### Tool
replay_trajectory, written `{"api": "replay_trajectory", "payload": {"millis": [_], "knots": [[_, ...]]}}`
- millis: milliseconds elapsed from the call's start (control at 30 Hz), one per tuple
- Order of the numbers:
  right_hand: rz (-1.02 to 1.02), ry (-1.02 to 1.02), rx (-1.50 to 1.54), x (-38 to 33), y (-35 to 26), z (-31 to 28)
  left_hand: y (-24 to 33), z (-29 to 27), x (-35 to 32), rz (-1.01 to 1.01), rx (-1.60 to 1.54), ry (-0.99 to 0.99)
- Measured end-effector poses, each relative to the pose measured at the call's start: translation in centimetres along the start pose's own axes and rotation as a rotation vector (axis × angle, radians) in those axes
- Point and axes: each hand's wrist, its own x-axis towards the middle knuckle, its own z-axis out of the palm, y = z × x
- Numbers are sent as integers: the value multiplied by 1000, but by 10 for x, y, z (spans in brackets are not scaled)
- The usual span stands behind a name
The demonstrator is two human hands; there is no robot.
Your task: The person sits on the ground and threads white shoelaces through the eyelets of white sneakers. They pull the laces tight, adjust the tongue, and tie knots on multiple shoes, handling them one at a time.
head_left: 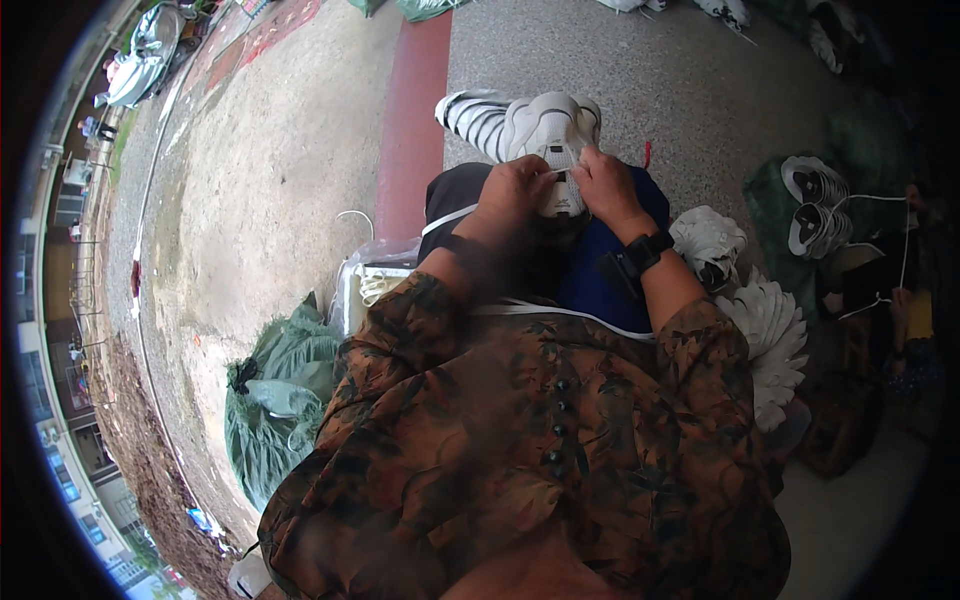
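We have the white shoe (552, 112) over the gap between our knees, its far end against a striped stack of white shoe pieces (476, 118). Our left hand (520, 186) is narrowed to a pinch on what looks like a thin white lace (562, 170); our right hand (606, 186) is bunched beside it, though whether it grips the lace or only presses the shoe we cannot tell. The shoe looks light and soft, likely to sag if held by one edge, so we judge its thicker sides the best hold; the lace seems limp, easily slipping from fingertips. The blue cloth (600, 270) on our lap gives way beneath. The white pile (765, 345) crowds our right elbow and the box (375, 290) our left forearm, while past the red strip (418, 90) bare concrete (290, 150) leaves wide room leftward.
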Motion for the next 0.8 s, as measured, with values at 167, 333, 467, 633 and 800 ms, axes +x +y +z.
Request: {"api": "replay_trajectory", "payload": {"millis": [167,333,467,633,800], "knots": [[-33,-13,-26,22,-3,-3,34,-16,-2,-332,-438,58],[-180,-37,-111,42,4,0,24,-9,3,-446,-840,106],[-218,-72,-186,41,3,2,31,-22,8,-577,-897,80],[-271,-90,-241,41,0,5,31,-23,16,-568,-864,120],[-121,-96,-185,46,0,12,17,-14,23,-503,-641,139]]}}
